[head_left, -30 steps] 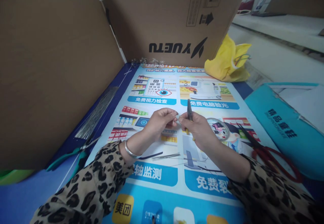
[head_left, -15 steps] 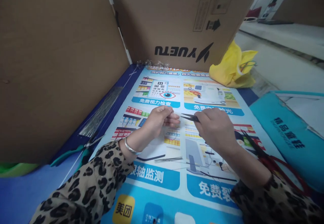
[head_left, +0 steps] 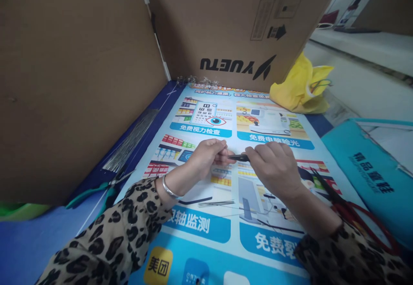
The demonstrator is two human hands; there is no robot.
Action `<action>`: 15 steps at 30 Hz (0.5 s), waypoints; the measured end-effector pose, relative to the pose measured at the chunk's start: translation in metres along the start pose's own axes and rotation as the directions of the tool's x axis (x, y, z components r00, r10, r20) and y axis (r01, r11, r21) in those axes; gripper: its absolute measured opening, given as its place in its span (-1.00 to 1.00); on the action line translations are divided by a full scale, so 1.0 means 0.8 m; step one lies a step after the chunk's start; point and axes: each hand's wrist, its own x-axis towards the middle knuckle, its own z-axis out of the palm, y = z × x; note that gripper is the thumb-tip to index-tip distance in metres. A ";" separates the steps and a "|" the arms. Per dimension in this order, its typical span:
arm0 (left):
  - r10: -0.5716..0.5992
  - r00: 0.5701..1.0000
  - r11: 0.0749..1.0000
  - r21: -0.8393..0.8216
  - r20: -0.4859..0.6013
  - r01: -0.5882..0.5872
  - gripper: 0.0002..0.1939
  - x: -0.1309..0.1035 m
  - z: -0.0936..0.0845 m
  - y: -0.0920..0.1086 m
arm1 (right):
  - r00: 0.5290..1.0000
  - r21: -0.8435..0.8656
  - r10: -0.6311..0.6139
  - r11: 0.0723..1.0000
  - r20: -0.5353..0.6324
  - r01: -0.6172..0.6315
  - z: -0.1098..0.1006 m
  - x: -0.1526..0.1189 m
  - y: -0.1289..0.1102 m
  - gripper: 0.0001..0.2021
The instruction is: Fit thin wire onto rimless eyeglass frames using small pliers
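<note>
Black-tipped pliers (head_left: pixel 238 157) are held in my right hand (head_left: pixel 274 164), their jaws closed and pointing left at the fingers of my left hand (head_left: pixel 208 158). My left thumb and index finger are pinched together near the plier tips; what they hold is too small to make out. Both hands are over a printed poster (head_left: pixel 213 229). Several thin wires (head_left: pixel 216 203) lie on the poster below my hands. A larger bundle of wires (head_left: pixel 132 141) lies on the blue surface to the left.
Teal-handled pliers (head_left: pixel 108 186) lie at the left, red-handled scissors (head_left: pixel 361 216) at the right. Cardboard panels (head_left: pixel 238 22) stand behind and left. A yellow bag (head_left: pixel 298 89), a teal box (head_left: pixel 371 160) and small clear items (head_left: pixel 200 81) are around the poster.
The plier jaws have closed and now meet my left fingertips, where they were open and apart from them. Both hands appear slightly lower in view.
</note>
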 end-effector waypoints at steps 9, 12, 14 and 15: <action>-0.025 1.000 1.000 0.002 -0.002 0.025 -0.77 -0.001 0.003 0.002 | 1.000 0.011 -0.003 1.000 -0.011 0.003 0.002 0.000 0.001 -0.91; -0.036 0.999 0.999 0.004 -0.002 0.036 -0.77 -0.001 0.002 0.001 | 1.000 0.013 -0.007 1.000 -0.023 0.007 0.002 0.000 0.000 -0.91; -0.038 0.999 0.999 0.003 0.009 0.038 -0.76 -0.001 0.001 0.000 | 1.000 0.016 -0.010 1.000 -0.025 0.011 0.002 -0.001 0.000 -0.91; -0.038 0.999 0.999 0.001 0.011 0.038 -0.76 -0.001 0.001 -0.001 | 1.000 0.018 -0.012 1.000 -0.023 0.013 0.002 -0.001 0.001 -0.91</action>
